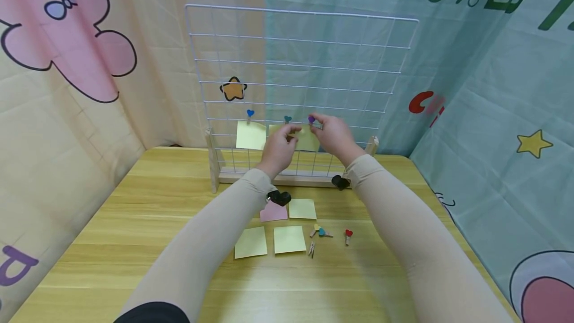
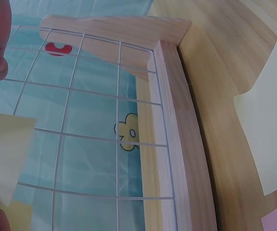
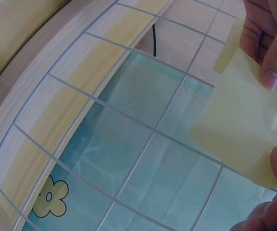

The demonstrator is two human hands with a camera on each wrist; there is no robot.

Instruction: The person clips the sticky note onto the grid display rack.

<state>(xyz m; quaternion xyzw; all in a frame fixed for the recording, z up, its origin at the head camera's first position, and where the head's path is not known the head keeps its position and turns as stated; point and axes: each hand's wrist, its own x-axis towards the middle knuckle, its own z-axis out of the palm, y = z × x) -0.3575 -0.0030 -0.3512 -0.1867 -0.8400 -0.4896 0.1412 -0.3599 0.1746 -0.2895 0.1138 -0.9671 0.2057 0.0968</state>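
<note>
Against a white wire grid (image 1: 296,68), my left hand (image 1: 279,149) pinches the side of a yellow sticky note (image 1: 308,139); its thumb (image 3: 271,79) lies over the paper in the right wrist view. At the note's top edge, my right hand (image 1: 335,136) pinches a small clothespin with a purple heart (image 1: 311,119). The right fingers partly cover that pin. Farther left, a blue-heart clothespin (image 1: 250,113) holds another yellow note (image 1: 251,135) on the grid. A teal-heart clothespin (image 1: 288,119) sits above a middle note (image 1: 273,128), which my left hand mostly hides.
The grid stands in a wooden base (image 1: 309,181) on the wooden table (image 1: 134,243). Nearer lie several yellow notes (image 1: 289,240), a pink note (image 1: 273,212), loose clothespins (image 1: 322,232) and a red-heart clothespin (image 1: 348,236). Printed curtains (image 1: 484,128) hang behind and at the sides.
</note>
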